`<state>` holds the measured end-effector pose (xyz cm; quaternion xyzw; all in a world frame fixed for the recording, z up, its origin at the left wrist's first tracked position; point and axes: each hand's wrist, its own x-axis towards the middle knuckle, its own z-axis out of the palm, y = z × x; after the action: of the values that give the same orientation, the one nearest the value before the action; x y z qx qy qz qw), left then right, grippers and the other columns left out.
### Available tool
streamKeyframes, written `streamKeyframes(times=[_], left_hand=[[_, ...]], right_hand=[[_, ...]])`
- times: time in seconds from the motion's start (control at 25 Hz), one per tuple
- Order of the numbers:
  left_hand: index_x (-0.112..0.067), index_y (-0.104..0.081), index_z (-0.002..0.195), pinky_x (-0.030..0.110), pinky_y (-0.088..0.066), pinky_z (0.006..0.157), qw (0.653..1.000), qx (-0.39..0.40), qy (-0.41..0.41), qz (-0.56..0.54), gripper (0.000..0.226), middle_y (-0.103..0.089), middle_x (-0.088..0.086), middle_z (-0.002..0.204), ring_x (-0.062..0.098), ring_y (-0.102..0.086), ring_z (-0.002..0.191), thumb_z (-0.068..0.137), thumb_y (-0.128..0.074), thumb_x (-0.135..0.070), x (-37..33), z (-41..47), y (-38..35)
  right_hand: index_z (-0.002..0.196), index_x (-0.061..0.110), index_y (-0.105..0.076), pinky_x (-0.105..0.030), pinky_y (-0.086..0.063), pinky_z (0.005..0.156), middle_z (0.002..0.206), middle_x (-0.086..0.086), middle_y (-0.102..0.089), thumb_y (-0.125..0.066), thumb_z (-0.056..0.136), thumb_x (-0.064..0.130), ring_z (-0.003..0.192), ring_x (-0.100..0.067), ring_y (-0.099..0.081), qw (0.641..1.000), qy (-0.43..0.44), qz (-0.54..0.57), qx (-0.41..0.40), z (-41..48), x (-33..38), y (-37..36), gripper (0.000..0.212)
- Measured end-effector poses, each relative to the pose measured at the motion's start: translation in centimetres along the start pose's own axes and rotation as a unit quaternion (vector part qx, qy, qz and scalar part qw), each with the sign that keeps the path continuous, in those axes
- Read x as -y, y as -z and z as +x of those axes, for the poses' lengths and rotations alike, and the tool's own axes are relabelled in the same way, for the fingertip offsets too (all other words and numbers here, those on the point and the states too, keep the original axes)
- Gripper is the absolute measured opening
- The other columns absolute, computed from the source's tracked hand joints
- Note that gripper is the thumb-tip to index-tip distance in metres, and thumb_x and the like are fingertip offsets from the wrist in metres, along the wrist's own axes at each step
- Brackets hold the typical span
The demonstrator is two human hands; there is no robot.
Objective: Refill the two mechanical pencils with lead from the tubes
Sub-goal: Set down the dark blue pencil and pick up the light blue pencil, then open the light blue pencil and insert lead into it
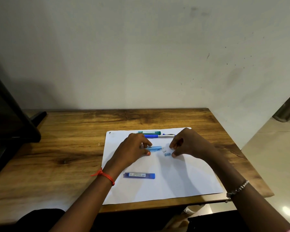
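Observation:
A white sheet of paper lies on the wooden table. My left hand pinches a light blue mechanical pencil flat on the sheet. Just right of its end lie a small white eraser piece and a small blue cap. My right hand hovers over them with fingers curled and apart, thumb next to the cap. A dark blue lead tube lies nearer me. At the sheet's far edge rest a green lead tube and a second, dark blue and silver pencil.
A dark monitor with a stand occupies the table's left side. The wall rises right behind the table. Its right edge drops to a tiled floor. My lap fills the bottom of the view.

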<state>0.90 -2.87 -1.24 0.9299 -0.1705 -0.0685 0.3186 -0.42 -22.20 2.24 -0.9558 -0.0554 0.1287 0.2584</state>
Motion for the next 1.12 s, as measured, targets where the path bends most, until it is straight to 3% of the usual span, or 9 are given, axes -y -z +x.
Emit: streamKeyframes(times=[0.16,0.32,0.44,0.56,0.64,0.72,0.92,1.0,1.12], left_hand=[[-0.010,-0.065,0.112,0.024,-0.045,0.075,1.000,-0.004,0.003,-0.018,0.040,-0.064,0.007,0.108,0.011,-0.050,0.084,0.074,-0.074,-0.018,0.2,0.1,0.3],[-0.010,-0.067,0.108,0.012,-0.042,0.065,0.997,-0.026,-0.004,-0.067,0.039,-0.061,-0.001,0.094,0.005,-0.052,0.076,0.071,-0.076,-0.019,0.2,0.1,1.4],[-0.012,-0.069,0.103,0.003,-0.041,0.060,0.993,-0.045,0.004,-0.108,0.034,-0.061,-0.007,0.086,-0.001,-0.054,0.070,0.070,-0.077,-0.018,0.2,0.1,2.3],[-0.012,-0.071,0.098,-0.004,-0.039,0.059,0.985,-0.035,0.013,-0.167,0.026,-0.066,-0.005,0.081,-0.001,-0.059,0.070,0.072,-0.075,-0.015,-0.1,-0.3,3.1],[-0.012,-0.071,0.092,-0.001,-0.044,0.061,0.962,-0.033,0.026,-0.270,0.016,-0.068,-0.003,0.080,-0.003,-0.063,0.068,0.076,-0.072,-0.012,-0.3,-0.7,3.7],[-0.015,-0.071,0.087,0.011,-0.052,0.063,0.920,-0.044,0.052,-0.387,0.009,-0.071,-0.002,0.078,0.000,-0.066,0.071,0.082,-0.065,-0.018,-0.6,-1.0,4.4],[-0.006,-0.069,0.097,0.029,-0.059,0.075,0.802,0.006,0.099,-0.590,0.043,-0.074,0.011,0.093,0.022,-0.071,0.090,0.084,-0.051,-0.043,-1.6,-1.2,4.5],[-0.008,-0.069,0.099,0.029,-0.059,0.077,0.801,0.003,0.076,-0.594,0.037,-0.074,0.012,0.098,0.023,-0.070,0.094,0.076,-0.059,-0.035,-2.1,-1.4,4.0],[-0.010,-0.070,0.102,0.028,-0.059,0.074,0.837,-0.043,0.063,-0.542,0.027,-0.074,0.008,0.097,0.023,-0.071,0.089,0.076,-0.067,-0.013,-2.3,-1.4,3.2]], right_hand=[[0.094,0.009,-0.073,-0.015,-0.040,0.059,0.095,-0.010,-0.070,-0.079,0.069,0.017,0.076,-0.013,-0.051,0.999,0.048,-0.006,-0.004,-0.7,1.5,-0.1,0.027],[0.100,0.013,-0.071,-0.014,-0.035,0.064,0.104,-0.006,-0.067,-0.076,0.072,0.030,0.077,-0.006,-0.046,0.982,0.108,-0.054,0.145,-1.7,3.8,-1.9,0.033],[0.103,0.011,-0.069,-0.016,-0.035,0.066,0.108,-0.007,-0.064,-0.073,0.076,0.028,0.084,-0.008,-0.043,0.973,0.126,-0.080,0.174,-1.6,4.5,-3.3,0.032],[0.102,0.011,-0.070,-0.012,-0.033,0.063,0.106,-0.007,-0.065,-0.070,0.079,0.023,0.081,-0.006,-0.043,0.977,0.134,-0.079,0.145,-1.6,4.6,-3.0,0.025],[0.093,0.011,-0.073,-0.008,-0.036,0.060,0.089,-0.003,-0.069,-0.073,0.076,0.019,0.068,-0.002,-0.050,0.986,0.138,-0.030,0.093,-1.7,4.2,-1.8,0.019],[0.082,0.011,-0.075,-0.008,-0.038,0.055,0.071,0.002,-0.067,-0.077,0.071,0.016,0.058,0.001,-0.053,0.990,0.128,0.062,0.001,-1.5,3.4,-0.4,0.012],[0.074,0.007,-0.074,-0.016,-0.037,0.043,0.065,-0.010,-0.067,-0.078,0.070,0.010,0.047,-0.009,-0.049,0.940,0.043,0.316,-0.125,-1.3,3.1,0.3,0.007],[0.071,0.005,-0.073,-0.020,-0.039,0.043,0.062,-0.013,-0.064,-0.077,0.070,0.008,0.050,-0.016,-0.050,0.928,0.030,0.346,-0.137,-1.2,3.6,-0.3,0.006],[0.066,0.006,-0.071,-0.020,-0.039,0.043,0.054,-0.004,-0.062,-0.077,0.070,0.010,0.044,-0.012,-0.050,0.938,0.027,0.310,-0.151,-1.2,4.2,-1.0,0.008]])
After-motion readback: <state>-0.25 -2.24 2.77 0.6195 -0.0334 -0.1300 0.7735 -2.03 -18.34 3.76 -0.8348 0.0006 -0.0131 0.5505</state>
